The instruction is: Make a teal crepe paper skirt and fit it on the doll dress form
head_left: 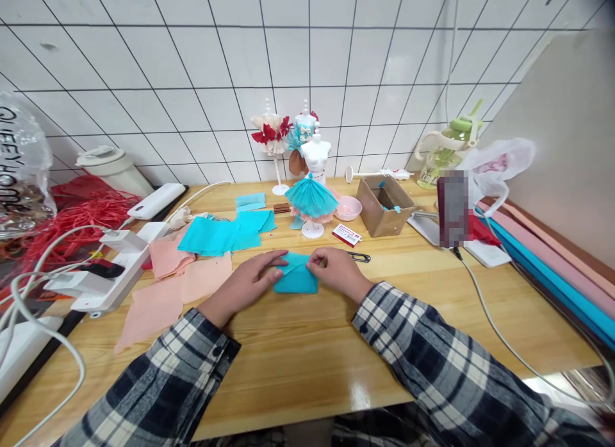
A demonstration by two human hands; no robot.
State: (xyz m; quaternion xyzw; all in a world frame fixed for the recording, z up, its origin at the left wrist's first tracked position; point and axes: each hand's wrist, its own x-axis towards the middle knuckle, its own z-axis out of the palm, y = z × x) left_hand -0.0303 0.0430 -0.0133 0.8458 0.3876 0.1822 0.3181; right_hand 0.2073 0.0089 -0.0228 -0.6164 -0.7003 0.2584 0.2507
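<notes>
Head view: blue sheet (296, 282) lies on the table (298, 351), seemingly layered, a slanting edge across its upper part. Good handling, in my judgement: keep the left fingers light but steady as an anchor, line up the edges before pressing, and ease the top layer without tugging, since it looks thin and apt to crease. Sheet sits between the hands: left hand (250, 277) half spread, thumb and forefinger parted at its left edge; right hand (339, 271) curled, thumb and forefinger pinching its upper right corner.
</notes>
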